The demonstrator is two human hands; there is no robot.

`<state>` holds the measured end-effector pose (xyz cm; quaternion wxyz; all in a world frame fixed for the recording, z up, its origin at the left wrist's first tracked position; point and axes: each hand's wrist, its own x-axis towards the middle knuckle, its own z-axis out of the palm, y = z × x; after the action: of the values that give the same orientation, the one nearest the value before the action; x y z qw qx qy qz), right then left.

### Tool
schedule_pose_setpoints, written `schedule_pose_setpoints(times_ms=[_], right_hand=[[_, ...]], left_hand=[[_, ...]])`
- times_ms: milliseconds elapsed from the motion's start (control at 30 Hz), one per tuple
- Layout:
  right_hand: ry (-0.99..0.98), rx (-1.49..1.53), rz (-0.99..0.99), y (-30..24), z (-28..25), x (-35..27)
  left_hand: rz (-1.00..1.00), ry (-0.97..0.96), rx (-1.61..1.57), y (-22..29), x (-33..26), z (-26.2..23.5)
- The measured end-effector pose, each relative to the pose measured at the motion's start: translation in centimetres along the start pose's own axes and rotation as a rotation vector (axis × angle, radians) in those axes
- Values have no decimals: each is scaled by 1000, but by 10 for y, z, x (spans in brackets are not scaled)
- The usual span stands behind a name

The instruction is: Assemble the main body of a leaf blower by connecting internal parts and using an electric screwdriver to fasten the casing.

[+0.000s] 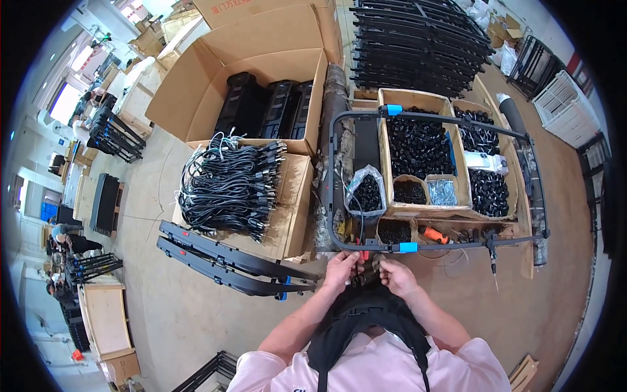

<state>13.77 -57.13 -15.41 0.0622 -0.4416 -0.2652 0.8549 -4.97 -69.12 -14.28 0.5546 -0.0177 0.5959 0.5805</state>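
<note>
Black tubular frame (pixel 457 246), round-cornered; hands (pixel 343 269) curled just beside it, what they pinch unclear.

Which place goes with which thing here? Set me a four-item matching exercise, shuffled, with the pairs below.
Things
1. black cables
2. orange tool
3. silver metal pieces
4. left hand and right hand

Places
A. in a compartment of the divided box
B. on the person's side of the black frame
C. piled on a carton
D. between the divided box and the frame's near bar

Pairs: 1-C, 2-D, 3-A, 4-B
</note>
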Motion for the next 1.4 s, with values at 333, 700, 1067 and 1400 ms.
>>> schedule_pose_setpoints(times_ms=[333,700,1067,1400], right_hand=[[-2,30,-41,15,57,40],[15,-265,-183,4,62,24],[-254,-1579,-1105,-75,132,-16],[-637,-2294,-1233,-69,143,21]], left_hand=[[-71,-72,18,6,4,-10],[-12,-99,94,-3,7,-11],[396,12,312,-25,-12,-19],[582,29,391,-31,-24,-37]])
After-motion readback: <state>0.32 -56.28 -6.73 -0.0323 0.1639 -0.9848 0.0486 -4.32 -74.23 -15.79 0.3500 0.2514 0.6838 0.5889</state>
